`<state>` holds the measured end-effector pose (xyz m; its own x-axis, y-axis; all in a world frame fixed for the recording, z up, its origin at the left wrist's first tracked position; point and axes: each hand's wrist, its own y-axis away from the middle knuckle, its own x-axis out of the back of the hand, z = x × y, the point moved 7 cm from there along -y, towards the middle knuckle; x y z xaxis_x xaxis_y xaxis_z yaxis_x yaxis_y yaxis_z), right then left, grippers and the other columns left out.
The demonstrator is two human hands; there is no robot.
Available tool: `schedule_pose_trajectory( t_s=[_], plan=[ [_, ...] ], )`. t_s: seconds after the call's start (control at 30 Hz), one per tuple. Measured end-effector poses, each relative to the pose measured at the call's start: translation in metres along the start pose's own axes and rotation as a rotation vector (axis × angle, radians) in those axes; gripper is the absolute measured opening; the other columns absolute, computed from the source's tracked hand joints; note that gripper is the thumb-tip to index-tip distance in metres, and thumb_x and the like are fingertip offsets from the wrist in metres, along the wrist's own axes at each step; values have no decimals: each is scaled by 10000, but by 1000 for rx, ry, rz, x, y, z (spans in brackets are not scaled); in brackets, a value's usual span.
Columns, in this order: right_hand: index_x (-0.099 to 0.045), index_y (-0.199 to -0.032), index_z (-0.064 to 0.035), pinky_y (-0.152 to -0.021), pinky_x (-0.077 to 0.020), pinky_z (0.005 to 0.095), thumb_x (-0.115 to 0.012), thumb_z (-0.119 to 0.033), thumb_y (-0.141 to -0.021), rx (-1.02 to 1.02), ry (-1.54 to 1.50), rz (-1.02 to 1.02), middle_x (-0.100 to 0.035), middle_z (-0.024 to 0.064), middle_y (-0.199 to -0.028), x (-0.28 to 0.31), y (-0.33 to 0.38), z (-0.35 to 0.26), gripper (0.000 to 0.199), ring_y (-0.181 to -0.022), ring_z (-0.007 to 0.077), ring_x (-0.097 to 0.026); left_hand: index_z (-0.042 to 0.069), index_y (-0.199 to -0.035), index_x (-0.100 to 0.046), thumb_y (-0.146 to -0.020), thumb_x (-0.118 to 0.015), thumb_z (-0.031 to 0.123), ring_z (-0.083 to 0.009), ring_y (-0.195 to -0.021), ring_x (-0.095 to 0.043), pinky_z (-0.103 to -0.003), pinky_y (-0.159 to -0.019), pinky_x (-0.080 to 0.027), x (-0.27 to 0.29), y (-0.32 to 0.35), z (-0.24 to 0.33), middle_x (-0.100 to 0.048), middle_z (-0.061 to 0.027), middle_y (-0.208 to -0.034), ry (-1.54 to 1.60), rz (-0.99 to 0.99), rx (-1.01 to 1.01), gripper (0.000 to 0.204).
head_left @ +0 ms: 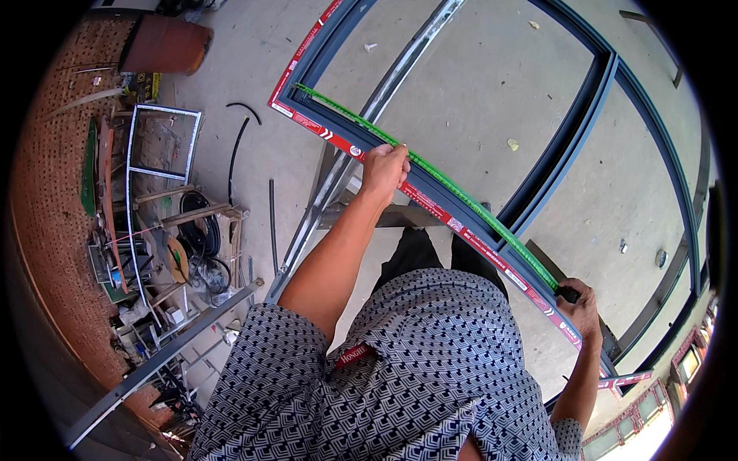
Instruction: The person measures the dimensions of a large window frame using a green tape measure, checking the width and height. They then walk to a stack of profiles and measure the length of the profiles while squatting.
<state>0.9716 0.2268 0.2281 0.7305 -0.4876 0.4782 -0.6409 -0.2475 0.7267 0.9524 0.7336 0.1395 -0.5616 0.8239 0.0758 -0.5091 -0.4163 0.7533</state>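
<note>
A dark grey metal window frame (592, 77), with red printed film (434, 207) along its near outer edge, lies in front of me. The green blade (477, 211) of a tape measure stretches along the near rail, from the far-left corner to the right. My left hand (386, 170) is closed over the rail partway along, its fingers on the blade. At the right end, my right hand (582, 311) grips the black tape measure case (569, 293) beside the rail. Part of the case is hidden by the fingers.
Metal support bars (323, 192) run beneath the frame. To the left, a white-edged frame (163, 140), a coil of black hose (198, 223) and mixed scrap stand near a brick wall (54, 169). A rust-red drum (165, 44) is at the far left. Black strips (273, 223) lie on the floor.
</note>
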Motion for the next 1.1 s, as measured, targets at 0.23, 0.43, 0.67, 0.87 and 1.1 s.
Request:
schedule_pose_trajectory(
  t_s=[0.23, 0.43, 0.67, 0.87, 1.1],
  plan=[
    [-687, -1032, 12, -863, -529, 339, -697, -181, -757, -32, 4, -18, -697, 165, -920, 3, 1, -4, 336, -869, 250, -682, 53, -819, -567, -951, -633, 179, -76, -489, -429, -263, -426, -311, -1, 1, 3, -554, -19, -691, -55, 6, 13, 194],
    [-695, -1078, 3, -899, -536, 396, -694, -153, -776, 58, 60, 16, -700, 192, -1010, 6, 3, -10, 340, -952, 345, -684, 61, -837, -571, -966, -633, 186, -72, -490, -449, -250, -405, -311, -1, -4, 2, -559, -15, -689, -51, -12, -20, 191],
    [-696, -1086, 8, -878, -553, 436, -721, -195, -804, 115, 24, -5, -696, 215, -983, 3, 4, 12, 348, -938, 377, -680, 123, -871, -582, -1021, -623, 237, -29, -540, -447, -209, -423, -298, 5, -6, 2, -552, 46, -727, -119, 14, 5, 193],
    [-693, -1146, -17, -879, -552, 428, -693, -262, -851, 83, 56, -20, -677, 196, -962, -2, 12, 16, 384, -956, 347, -669, 115, -942, -591, -1023, -636, 209, -27, -545, -466, -194, -397, -309, 16, -21, -3, -583, 37, -747, -102, 18, -7, 132],
    [-697, -1169, -36, -863, -551, 424, -676, -291, -893, 139, 77, 39, -662, 180, -946, -3, 16, 20, 376, -948, 328, -656, 107, -958, -589, -1029, -630, 201, -30, -567, -479, -199, -404, -312, 24, -35, -7, -584, 32, -755, -86, -44, -11, 124]
  ],
)
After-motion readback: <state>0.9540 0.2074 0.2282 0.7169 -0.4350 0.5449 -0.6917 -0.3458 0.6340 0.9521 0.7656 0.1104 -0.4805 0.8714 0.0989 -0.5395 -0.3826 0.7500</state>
